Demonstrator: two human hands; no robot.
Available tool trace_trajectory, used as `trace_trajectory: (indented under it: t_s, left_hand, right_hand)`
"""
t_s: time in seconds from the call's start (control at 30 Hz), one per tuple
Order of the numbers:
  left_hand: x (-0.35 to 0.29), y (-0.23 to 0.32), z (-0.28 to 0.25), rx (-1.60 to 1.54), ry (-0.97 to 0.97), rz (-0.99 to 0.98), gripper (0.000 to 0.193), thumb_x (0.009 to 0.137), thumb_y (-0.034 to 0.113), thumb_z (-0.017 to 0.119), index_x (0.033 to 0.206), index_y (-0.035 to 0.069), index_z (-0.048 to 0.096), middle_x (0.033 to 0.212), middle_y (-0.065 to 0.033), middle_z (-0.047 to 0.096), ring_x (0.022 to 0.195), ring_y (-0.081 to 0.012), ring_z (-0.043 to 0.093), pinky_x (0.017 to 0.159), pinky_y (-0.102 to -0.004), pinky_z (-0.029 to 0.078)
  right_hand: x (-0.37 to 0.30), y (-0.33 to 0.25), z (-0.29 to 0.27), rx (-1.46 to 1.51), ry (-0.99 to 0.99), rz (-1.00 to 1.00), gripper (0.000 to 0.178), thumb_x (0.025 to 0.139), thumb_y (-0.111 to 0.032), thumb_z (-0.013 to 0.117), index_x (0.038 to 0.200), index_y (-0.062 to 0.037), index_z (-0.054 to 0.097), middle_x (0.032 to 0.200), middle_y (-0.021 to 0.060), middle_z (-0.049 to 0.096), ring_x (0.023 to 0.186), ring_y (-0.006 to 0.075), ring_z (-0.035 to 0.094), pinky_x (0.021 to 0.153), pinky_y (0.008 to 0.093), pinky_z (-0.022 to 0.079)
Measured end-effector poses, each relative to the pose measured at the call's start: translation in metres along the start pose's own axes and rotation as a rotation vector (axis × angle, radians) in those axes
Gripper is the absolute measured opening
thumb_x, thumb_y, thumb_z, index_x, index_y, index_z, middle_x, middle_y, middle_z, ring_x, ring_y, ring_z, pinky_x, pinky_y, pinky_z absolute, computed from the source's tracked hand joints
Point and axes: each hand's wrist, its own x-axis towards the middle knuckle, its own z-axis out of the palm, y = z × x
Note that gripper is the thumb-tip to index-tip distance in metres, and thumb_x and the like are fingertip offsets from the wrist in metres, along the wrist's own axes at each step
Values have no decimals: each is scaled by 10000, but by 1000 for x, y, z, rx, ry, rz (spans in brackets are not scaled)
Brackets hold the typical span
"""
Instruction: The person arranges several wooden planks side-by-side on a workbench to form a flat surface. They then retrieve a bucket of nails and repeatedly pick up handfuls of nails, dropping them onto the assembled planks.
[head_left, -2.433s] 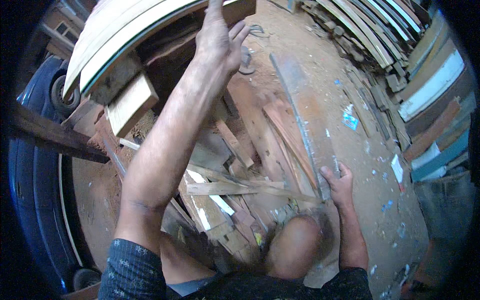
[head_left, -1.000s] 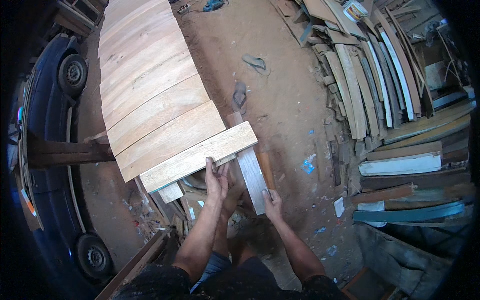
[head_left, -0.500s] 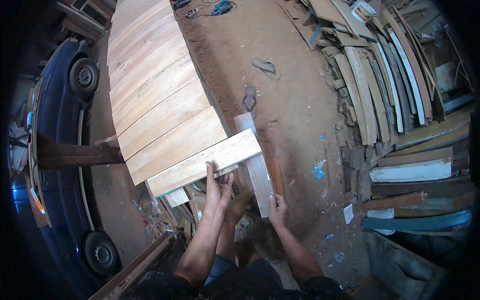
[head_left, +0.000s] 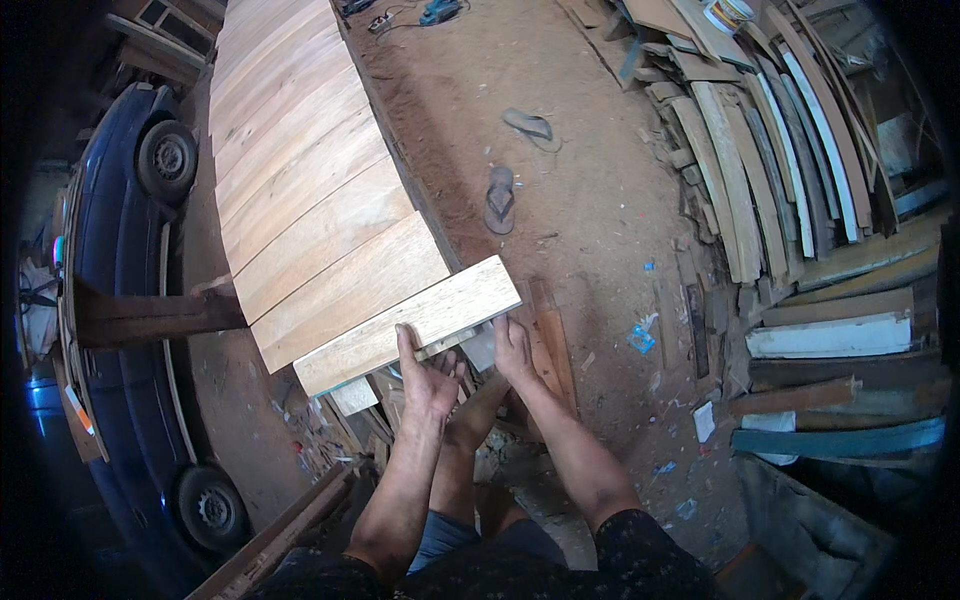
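A pale wooden plank lies across the near end of a long row of boards, set at a slight angle to them. My left hand grips its near edge, thumb on top and fingers curled below. My right hand is closed by the plank's right end, holding a grey-brown board. Most of that board is hidden under the plank and behind my hand. A short light wood piece juts out beneath the plank's left end.
A reddish-brown board lies right of my right hand. Sandals rest on the dirt floor. Stacked timber fills the right side; a blue car stands left, with a dark beam reaching the boards. Power tools lie far off.
My right hand has moved up and left, bringing the grey-brown board from beside the plank to mostly beneath it. My left hand stays at the plank's near edge.
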Motion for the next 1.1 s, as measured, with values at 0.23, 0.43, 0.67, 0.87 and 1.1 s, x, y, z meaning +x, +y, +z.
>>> trace_trajectory:
  t_s: [0.23, 0.43, 0.67, 0.87, 1.1]
  left_hand:
    - [8, 0, -7, -26, 33, -32, 1058, 683, 843, 718, 1334, 58, 438, 1141, -73, 407, 999, -217, 408, 909, -406, 356]
    - [-85, -10, 3, 288, -184, 86, 756, 911, 639, 663, 1331, 29, 510, 1095, -82, 502, 995, -208, 487, 866, -362, 422]
    - [-80, 29, -145, 1303, 124, 1288, 661, 928, 254, 718, 1467, -11, 443, 1337, -240, 501, 1279, -384, 478, 1119, -472, 364]
    - [-10, 113, -208, 1265, 636, 1217, 1099, 862, 497, 784, 1581, -68, 175, 1571, -334, 278, 1481, -439, 268, 1231, -455, 225]
    - [28, 169, -235, 711, 259, 968, 1192, 884, 445, 784, 1593, -55, -34, 1605, -282, 289, 1465, -328, 358, 1191, -427, 325]
  right_hand:
    - [20, 41, 49, 500, 191, 115, 575, 1098, -400, 332, 1316, 83, 555, 1316, 221, 608, 1233, 315, 556, 1034, 406, 425]
    - [12, 55, 53, 649, 244, 202, 608, 1097, -435, 350, 1422, 66, 463, 1444, 190, 502, 1361, 281, 450, 1106, 396, 382]
    - [-74, -28, 10, -49, 271, -122, 574, 1012, -348, 599, 1428, 15, 445, 1439, 296, 424, 1381, 416, 393, 1176, 472, 289]
    - [-44, -109, 14, -358, 488, -339, 887, 864, -357, 780, 1513, 40, 324, 1515, 316, 351, 1426, 476, 325, 1194, 530, 264]
    - [-38, -90, 29, -236, 298, -309, 970, 811, -281, 838, 1517, 73, 274, 1492, 315, 395, 1405, 463, 370, 1178, 485, 309]
